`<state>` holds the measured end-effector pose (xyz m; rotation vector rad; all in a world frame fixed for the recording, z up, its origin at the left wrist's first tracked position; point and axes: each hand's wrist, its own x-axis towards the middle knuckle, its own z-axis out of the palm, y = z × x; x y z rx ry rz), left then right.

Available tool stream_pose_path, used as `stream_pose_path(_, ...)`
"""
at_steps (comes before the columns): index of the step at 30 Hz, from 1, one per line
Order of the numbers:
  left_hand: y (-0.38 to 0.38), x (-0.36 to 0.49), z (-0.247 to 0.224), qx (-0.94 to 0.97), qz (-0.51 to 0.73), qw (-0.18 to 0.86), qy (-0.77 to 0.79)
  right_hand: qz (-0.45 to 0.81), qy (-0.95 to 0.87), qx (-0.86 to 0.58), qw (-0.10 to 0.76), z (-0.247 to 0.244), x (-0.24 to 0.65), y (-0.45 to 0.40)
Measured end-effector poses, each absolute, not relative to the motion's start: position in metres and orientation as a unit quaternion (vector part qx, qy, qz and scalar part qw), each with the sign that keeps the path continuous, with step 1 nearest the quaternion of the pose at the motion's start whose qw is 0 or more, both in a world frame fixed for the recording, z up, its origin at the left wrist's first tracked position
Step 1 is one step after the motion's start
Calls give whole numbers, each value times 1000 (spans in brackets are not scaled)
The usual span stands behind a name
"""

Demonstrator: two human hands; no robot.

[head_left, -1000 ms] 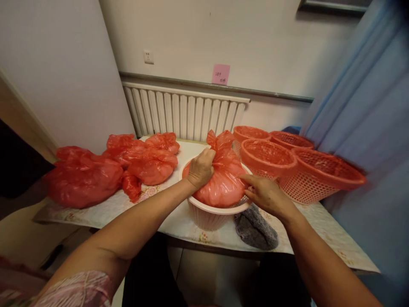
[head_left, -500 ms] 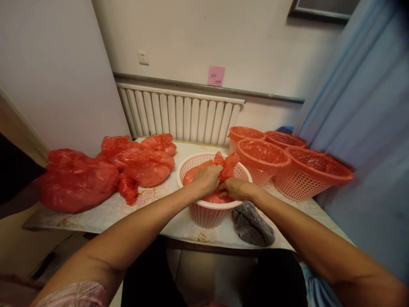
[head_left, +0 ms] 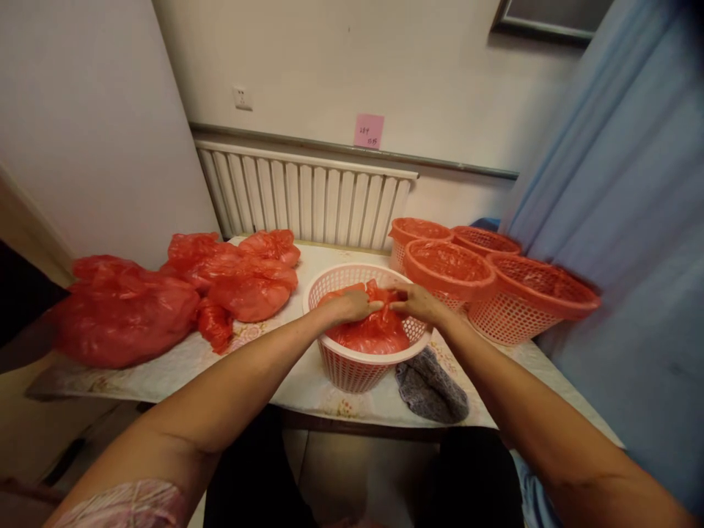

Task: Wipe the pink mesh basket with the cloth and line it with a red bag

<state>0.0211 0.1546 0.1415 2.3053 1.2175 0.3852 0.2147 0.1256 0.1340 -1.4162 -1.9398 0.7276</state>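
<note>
A white-rimmed plastic basket [head_left: 352,370] with perforated sides stands near the table's front edge. Inside it sits a full red plastic bag [head_left: 371,335], its top gathered into a bunch. My left hand [head_left: 355,305] grips the bag at the left of this bunch, thumb pointing right. From the right, my right hand [head_left: 416,303] pinches the same gathered top, its wrist above the rim. What fills the bag is hidden by the red plastic. A dark grey cloth [head_left: 432,386] lies crumpled against the basket's front right side.
Several filled red bags [head_left: 129,312] lie together on the left of the table. Baskets lined with red bags [head_left: 448,271] stand at the right, beside a blue curtain [head_left: 610,183]. A white radiator [head_left: 308,198] runs along the wall behind.
My right hand has risen from low inside the basket to the bag's gathered top. More of the bag's front now shows, and its bunched top sits lower. My left hand stays at the bag.
</note>
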Motion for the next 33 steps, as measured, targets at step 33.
stream_pose_path(33,171,-92,159,487,589,306,567,-47,-794,-493,353,117,267,1)
